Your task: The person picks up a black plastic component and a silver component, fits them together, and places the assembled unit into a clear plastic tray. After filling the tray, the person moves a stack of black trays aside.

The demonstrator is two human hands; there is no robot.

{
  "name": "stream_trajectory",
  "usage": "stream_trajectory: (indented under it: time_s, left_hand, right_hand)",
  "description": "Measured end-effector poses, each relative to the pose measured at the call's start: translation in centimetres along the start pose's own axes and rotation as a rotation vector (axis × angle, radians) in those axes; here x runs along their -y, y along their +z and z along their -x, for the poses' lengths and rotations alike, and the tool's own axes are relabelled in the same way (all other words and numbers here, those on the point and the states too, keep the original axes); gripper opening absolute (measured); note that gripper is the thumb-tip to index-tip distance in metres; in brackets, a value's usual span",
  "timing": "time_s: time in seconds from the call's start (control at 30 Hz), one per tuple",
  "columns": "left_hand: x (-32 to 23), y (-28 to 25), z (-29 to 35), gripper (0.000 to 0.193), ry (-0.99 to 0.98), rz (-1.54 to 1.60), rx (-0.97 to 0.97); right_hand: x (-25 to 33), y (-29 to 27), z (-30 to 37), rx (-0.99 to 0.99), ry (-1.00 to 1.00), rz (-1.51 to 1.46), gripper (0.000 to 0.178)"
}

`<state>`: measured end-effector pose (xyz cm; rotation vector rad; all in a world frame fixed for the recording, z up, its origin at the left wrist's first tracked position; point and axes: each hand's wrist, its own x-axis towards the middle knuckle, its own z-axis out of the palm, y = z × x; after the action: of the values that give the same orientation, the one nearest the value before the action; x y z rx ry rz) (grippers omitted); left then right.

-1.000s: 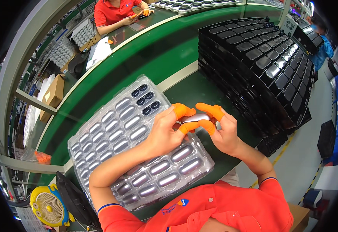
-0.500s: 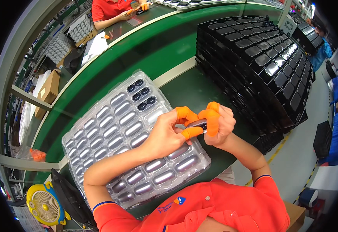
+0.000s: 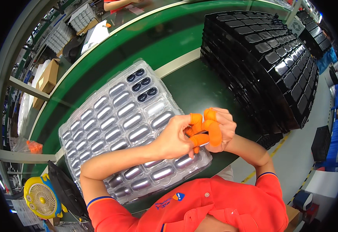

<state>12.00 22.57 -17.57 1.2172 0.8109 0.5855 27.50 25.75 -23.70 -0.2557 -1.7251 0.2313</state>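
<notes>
Above the near right part of a clear plastic tray (image 3: 162, 91), my hands meet, orange finger cots on several fingertips. My left hand (image 3: 175, 136) and my right hand (image 3: 224, 129) are both closed on a small dark, glossy oval piece. The fingers cover nearly all of it; only a thin dark sliver shows between them. The tray has rows of shiny oval pockets. In its far corner, three pockets contain black oval parts (image 3: 142, 84), in pairs.
Tall stacked black trays (image 3: 254, 58) stand on the right of the green worktop (image 3: 184, 87). A green conveyor belt (image 3: 153, 42) curves along the far side. A yellow and blue fan (image 3: 42, 197) and a black bag (image 3: 66, 191) are at lower left. Across the belt, a co-worker's red sleeve (image 3: 114, 4) shows.
My fingers have closed further over the dark oval piece, hiding more of it. Both hands sit slightly lower in view. The co-worker has shifted partly out of the upper edge.
</notes>
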Motion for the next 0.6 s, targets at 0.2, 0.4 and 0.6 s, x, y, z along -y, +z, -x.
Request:
stream_trajectory:
  time_s: [0.2, 0.4, 0.6]
  left_hand:
    - [-0.4, -0.9, -0.6, 0.02, 0.247, -0.279, -0.192]
    - [-1.2, -1.7, -0.5, 0.023, 0.652, -0.722, -0.364]
    - [-0.1, -1.6, -0.6, 0.02, 0.668, -0.758, -0.381]
  right_hand:
    - [-0.1, -1.8, -1.9, 0.088, 0.088, 0.111, 0.019]
    - [1.3, -2.6, -2.6, 0.165, 0.367, 0.072, 0.018]
    - [1.6, -2.5, -1.7, 0.202, 0.22, 0.224, 0.026]
